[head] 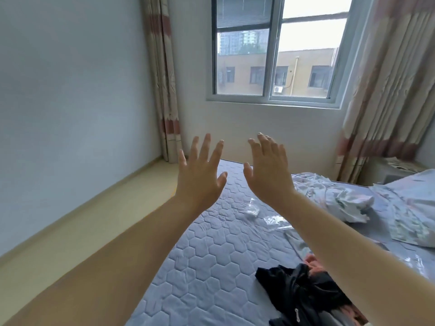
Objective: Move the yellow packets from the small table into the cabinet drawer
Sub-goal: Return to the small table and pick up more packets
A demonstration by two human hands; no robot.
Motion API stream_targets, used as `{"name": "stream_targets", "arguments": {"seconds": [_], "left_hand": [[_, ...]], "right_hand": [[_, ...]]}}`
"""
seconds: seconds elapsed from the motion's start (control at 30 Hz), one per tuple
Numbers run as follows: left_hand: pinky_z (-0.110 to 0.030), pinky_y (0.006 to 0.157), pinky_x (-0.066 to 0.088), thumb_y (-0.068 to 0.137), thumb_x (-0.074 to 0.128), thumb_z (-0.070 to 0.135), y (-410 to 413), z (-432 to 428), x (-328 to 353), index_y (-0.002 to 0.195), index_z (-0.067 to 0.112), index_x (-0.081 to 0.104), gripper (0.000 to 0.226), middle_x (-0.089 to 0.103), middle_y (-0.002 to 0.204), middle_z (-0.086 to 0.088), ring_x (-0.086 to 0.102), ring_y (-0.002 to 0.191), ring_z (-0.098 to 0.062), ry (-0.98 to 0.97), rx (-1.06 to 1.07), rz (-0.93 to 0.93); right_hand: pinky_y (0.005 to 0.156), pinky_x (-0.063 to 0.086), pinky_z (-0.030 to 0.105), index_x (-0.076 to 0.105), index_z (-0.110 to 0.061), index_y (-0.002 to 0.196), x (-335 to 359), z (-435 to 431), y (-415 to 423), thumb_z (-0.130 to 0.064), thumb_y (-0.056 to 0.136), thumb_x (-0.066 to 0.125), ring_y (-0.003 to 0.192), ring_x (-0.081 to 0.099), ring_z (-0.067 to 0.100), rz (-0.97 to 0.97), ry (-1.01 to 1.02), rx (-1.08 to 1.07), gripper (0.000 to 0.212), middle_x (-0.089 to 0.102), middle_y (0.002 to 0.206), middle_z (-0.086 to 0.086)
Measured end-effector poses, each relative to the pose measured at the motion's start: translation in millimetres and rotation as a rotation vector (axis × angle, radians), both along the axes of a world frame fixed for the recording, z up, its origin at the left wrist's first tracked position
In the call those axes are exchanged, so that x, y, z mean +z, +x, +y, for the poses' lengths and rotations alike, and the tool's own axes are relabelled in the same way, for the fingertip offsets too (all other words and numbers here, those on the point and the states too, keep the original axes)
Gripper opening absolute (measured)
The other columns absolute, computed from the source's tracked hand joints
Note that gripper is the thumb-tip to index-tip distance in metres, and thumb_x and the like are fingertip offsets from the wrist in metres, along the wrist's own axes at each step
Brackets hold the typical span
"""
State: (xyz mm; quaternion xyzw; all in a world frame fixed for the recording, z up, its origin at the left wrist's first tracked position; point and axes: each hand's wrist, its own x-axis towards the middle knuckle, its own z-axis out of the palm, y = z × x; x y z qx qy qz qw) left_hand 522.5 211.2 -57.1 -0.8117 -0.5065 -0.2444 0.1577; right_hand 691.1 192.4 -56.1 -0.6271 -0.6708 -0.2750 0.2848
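Both bare forearms rose from the bottom of the view, the left one cut off at the lower left corner and the right one at the right edge. On the far left stood a plain pale wall [70, 90], with a strip of beige floor [94, 220] below it and a striped curtain [164, 78] in the corner.

The left hand [200, 175] was held up with its back to the camera, fingers straight and spread wide, holding nothing. Under it lay a quilted grey-blue mattress [207, 260], and above it a sliding window [275, 50]. The right hand [268, 175] hung just beside the left without touching it, its fingers straight and closer together, also empty. The palms of both hands were hidden.

Two crumpled clear wrappers [251, 208] lay on the mattress, partly behind the right forearm. A black garment [301, 290] was bunched near the bottom edge, with something pinkish under it that was hard to make out. Further right came a rumpled pale sheet [334, 198], a second curtain [386, 90] and a pillow [414, 208] cut by the frame. A low white stand [381, 170] by that curtain carried pale papers too blurred to identify.

The yellow packets could not be made out anywhere in the view, so their place, look and long axis could not be told.
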Motion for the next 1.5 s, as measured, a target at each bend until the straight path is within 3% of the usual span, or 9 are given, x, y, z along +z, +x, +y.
{"name": "stream_targets", "arguments": {"seconds": [0.1, 0.37, 0.5, 0.67, 0.97, 1.23, 1.37, 1.5], "left_hand": [[-0.059, 0.114, 0.005, 0.096, 0.040, 0.045, -75, 43, 6, 0.153, 0.023, 0.000, 0.073, -0.010, 0.161, -0.006, -0.008, 0.147, -0.028, 0.009, 0.011, 0.065], [-0.058, 0.114, 0.005, 0.097, 0.037, 0.046, -212, 143, 6, 0.153, 0.020, -0.002, 0.073, -0.008, 0.161, -0.006, -0.008, 0.147, -0.027, -0.023, 0.091, 0.000], [-0.059, 0.113, 0.008, 0.096, 0.040, 0.044, -277, 196, -6, 0.154, 0.019, 0.004, 0.073, -0.003, 0.161, -0.008, -0.004, 0.148, -0.029, -0.020, 0.109, -0.006], [-0.057, 0.114, 0.005, 0.098, 0.034, 0.046, -354, 292, -9, 0.153, 0.021, -0.004, 0.072, -0.010, 0.160, -0.006, -0.011, 0.147, -0.027, -0.021, 0.129, 0.144], [-0.057, 0.114, 0.002, 0.099, 0.029, 0.048, -481, 463, -4, 0.152, 0.018, -0.008, 0.071, -0.012, 0.160, -0.004, -0.014, 0.147, -0.026, -0.108, 0.133, 0.183], [-0.063, 0.112, 0.009, 0.099, 0.028, 0.047, -575, 605, -22, 0.152, 0.020, -0.011, 0.071, -0.014, 0.160, -0.005, -0.014, 0.146, -0.027, -0.103, 0.045, 0.225], [-0.060, 0.113, 0.004, 0.099, 0.028, 0.047, -624, 690, -31, 0.152, 0.020, -0.009, 0.070, -0.014, 0.160, -0.006, -0.013, 0.147, -0.027, -0.095, -0.074, 0.274], [-0.061, 0.113, 0.006, 0.099, 0.030, 0.047, -677, 781, -32, 0.152, 0.019, -0.007, 0.071, -0.012, 0.160, -0.007, -0.012, 0.147, -0.027, -0.066, -0.174, 0.291]], "right_hand": [[0.103, 0.035, 0.056, 0.049, -0.003, 0.129, 9, 44, -77, -0.022, 0.082, 0.065, 0.127, 0.045, 0.037, -0.020, 0.010, 0.037, 0.053, 0.047, 0.137, 0.020], [0.099, 0.039, 0.057, 0.053, -0.002, 0.124, 3, 151, -219, -0.019, 0.075, 0.071, 0.122, 0.050, 0.039, -0.071, -0.057, 0.102, 0.055, 0.051, 0.133, 0.021], [0.105, 0.032, 0.056, 0.051, -0.002, 0.128, -10, 212, -282, -0.020, 0.081, 0.066, 0.129, 0.043, 0.037, -0.062, -0.076, 0.131, 0.053, 0.046, 0.139, 0.020], [0.109, 0.027, 0.054, 0.048, -0.003, 0.131, -21, 308, -359, -0.020, 0.083, 0.062, 0.133, 0.037, 0.037, 0.010, -0.068, 0.156, 0.053, 0.042, 0.142, 0.019], [0.115, 0.019, 0.050, 0.040, -0.007, 0.139, -18, 475, -482, -0.024, 0.089, 0.055, 0.139, 0.026, 0.031, 0.024, -0.133, 0.148, 0.055, 0.032, 0.149, 0.014], [0.110, 0.027, 0.053, 0.045, -0.005, 0.133, -28, 585, -568, -0.017, 0.082, 0.063, 0.133, 0.037, 0.036, 0.027, -0.095, 0.021, 0.055, 0.040, 0.143, 0.018], [0.109, 0.030, 0.054, 0.046, -0.003, 0.132, -45, 659, -622, -0.019, 0.083, 0.063, 0.132, 0.039, 0.036, 0.067, -0.106, -0.079, 0.054, 0.042, 0.142, 0.019], [0.112, 0.025, 0.052, 0.043, -0.004, 0.136, -51, 746, -681, -0.024, 0.087, 0.058, 0.135, 0.034, 0.034, 0.105, -0.158, -0.172, 0.054, 0.038, 0.145, 0.018]]}}
